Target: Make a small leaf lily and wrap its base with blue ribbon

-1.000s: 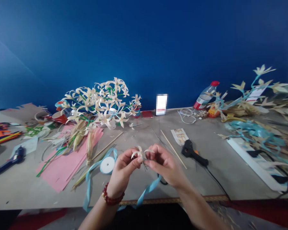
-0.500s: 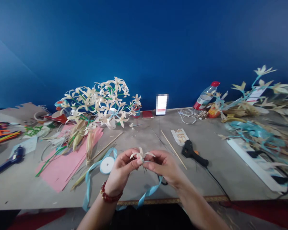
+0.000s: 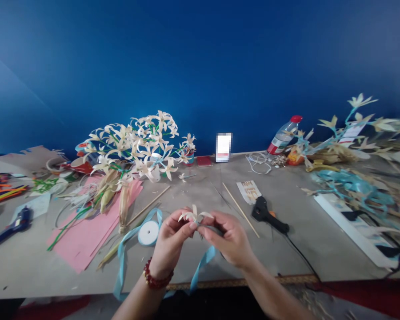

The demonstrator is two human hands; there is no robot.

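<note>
Between my fingertips is a small cream-coloured handmade flower [image 3: 195, 216] with thin curled petals. My left hand [image 3: 177, 231] pinches it at the base from the left. My right hand [image 3: 224, 235] is closed at the same spot, its thumb and finger on the end of a light blue ribbon [image 3: 202, 266]. The ribbon hangs below my hands and loops over the table edge. It runs back to a white ribbon spool [image 3: 149, 231] lying just left of my left hand. The flower's base is mostly hidden by my fingers.
A black glue gun [image 3: 270, 215] and thin wooden stick [image 3: 242, 210] lie to the right, near a white power strip [image 3: 350, 233]. Pink paper [image 3: 83, 240] and a blue glue gun [image 3: 11, 226] are left. White flowers [image 3: 143, 146] and a bottle [image 3: 284, 135] stand at the back.
My hands stay together at the flower's base. The ribbon below my right hand has swung slightly left, and my right fingers have shifted a little. The view has moved slightly.
</note>
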